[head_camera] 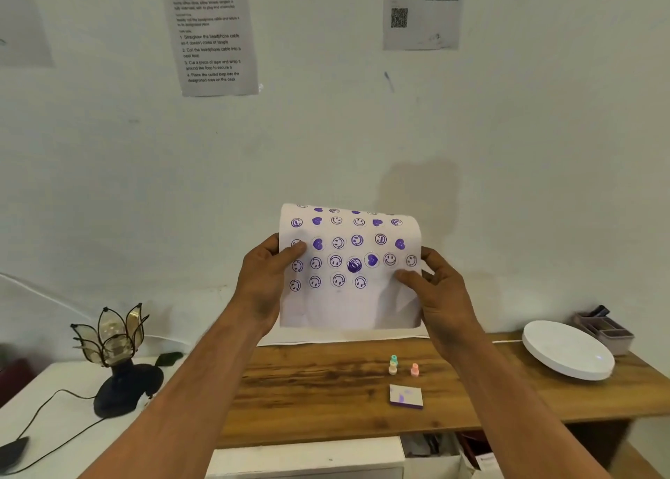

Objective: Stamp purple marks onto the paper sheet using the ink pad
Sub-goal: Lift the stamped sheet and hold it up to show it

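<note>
I hold the white paper sheet (348, 304) upright above the wooden table (326, 398), its top curling away from me. Rows of purple smiley and heart marks cover its upper part; the bottom is blank. My left hand (266, 279) grips the sheet's left edge, thumb on the front. My right hand (437, 290) grips the right edge the same way. On the table below stand three small stamps: teal (394, 360), cream (392, 369) and pink (415, 369). The ink pad (406, 396), shut with a purple-stained white lid, lies in front of them.
A white round dish (567, 350) and a grey organiser tray (603, 328) sit at the table's right. A flower-shaped lamp (116, 355) with a black cable stands on the white surface at the left. More white paper (290, 339) lies under the held sheet. Printed notices hang on the wall.
</note>
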